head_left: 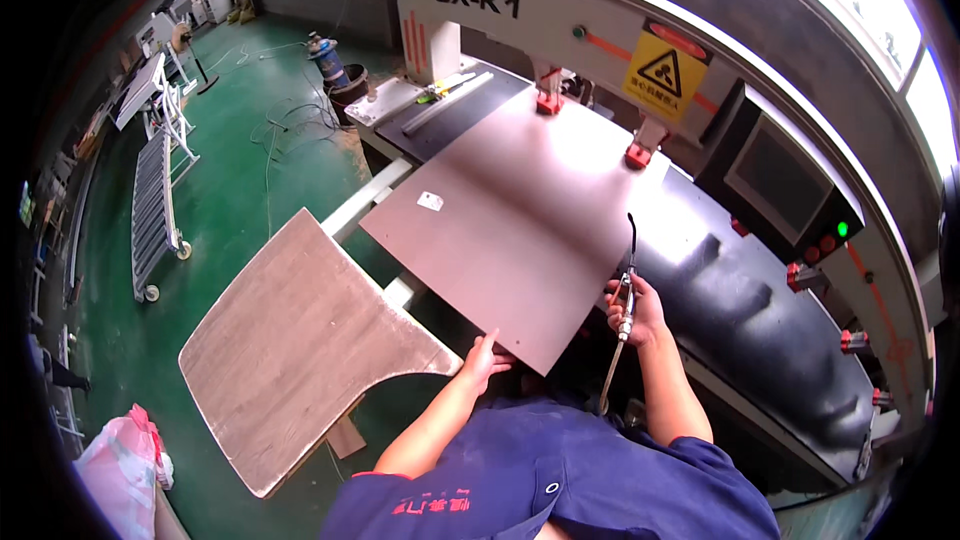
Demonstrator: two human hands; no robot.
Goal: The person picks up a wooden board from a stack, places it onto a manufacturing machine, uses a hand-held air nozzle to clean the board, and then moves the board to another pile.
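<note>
Left hand point(482, 364) pinches the near edge of 1 large flat panel point(490, 230), thumb on top. Right hand point(648, 312) is curled around 1 air gun point(627, 324).

From the head we looked forward and down, close beside the front edge of the glossy black bench point(790, 325).

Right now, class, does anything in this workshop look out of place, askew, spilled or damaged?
Yes: loose cables straggle across the green floor near the blue canister, uncoiled, so they look untidy and might trip someone. The sheet shows no clear damage or spill.
</note>
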